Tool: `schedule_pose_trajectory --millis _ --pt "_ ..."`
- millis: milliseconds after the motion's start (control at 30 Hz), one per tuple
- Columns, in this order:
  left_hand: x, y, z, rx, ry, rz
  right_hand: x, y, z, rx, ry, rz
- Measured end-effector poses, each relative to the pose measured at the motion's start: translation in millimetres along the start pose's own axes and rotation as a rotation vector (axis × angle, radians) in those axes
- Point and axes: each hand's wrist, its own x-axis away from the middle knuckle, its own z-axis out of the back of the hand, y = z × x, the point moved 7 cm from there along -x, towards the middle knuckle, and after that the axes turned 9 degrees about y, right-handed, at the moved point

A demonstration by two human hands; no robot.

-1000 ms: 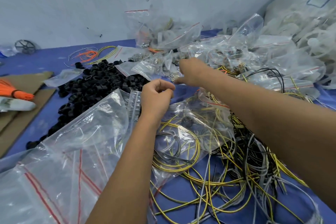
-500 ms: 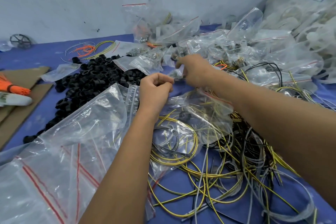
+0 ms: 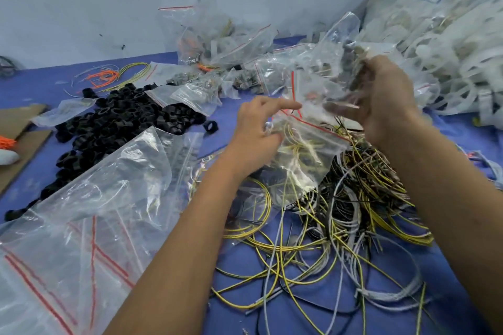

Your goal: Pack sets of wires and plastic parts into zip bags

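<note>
The left hand [image 3: 254, 130] grips a zip bag [image 3: 307, 149] with yellow wires inside, held up over the wire pile [image 3: 340, 226] on the blue surface [image 3: 313, 307]. The right hand [image 3: 381, 98] grips a small bag of parts [image 3: 340, 76] just above it. Black plastic rings [image 3: 117, 122] lie to the left.

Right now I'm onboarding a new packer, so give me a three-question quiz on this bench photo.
1. True or false: the left hand holds a clear zip bag with a red seal strip containing yellow-green wires.
2. Which lies nearest the left edge of the blue table? A) heap of black plastic rings B) tangle of yellow-green, grey and black wires C) big sack of white plastic parts
3. What does the right hand hold?

Key: 1 true; 2 A; 3 a small clear bag of dark parts.
</note>
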Motion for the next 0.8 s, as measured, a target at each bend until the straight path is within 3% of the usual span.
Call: schedule_pose_trajectory --millis 133,267,433,633,800 --pt "1.1 16.0 -15.8 -0.155 -0.055 -0.112 8.7 9.6 32.5 -0.097 0.027 -0.012" --pt "0.4 17.4 -8.2 -0.208 0.090 -0.192 9.4 12.2 47.0 -0.251 0.021 0.028" --pt "-0.9 6.7 -3.2 -0.035 0.084 -0.138 16.0 -1.2 39.8 -0.333 -0.059 0.199" --pt "-1.8 19.7 5.4 0.031 0.154 -0.199 29.6 7.7 19.5 0.213 -0.274 0.345" --pt "-6.7 39.6 19.4 0.058 0.256 -0.247 39.9 9.6 10.1 0.424 -0.428 0.386"
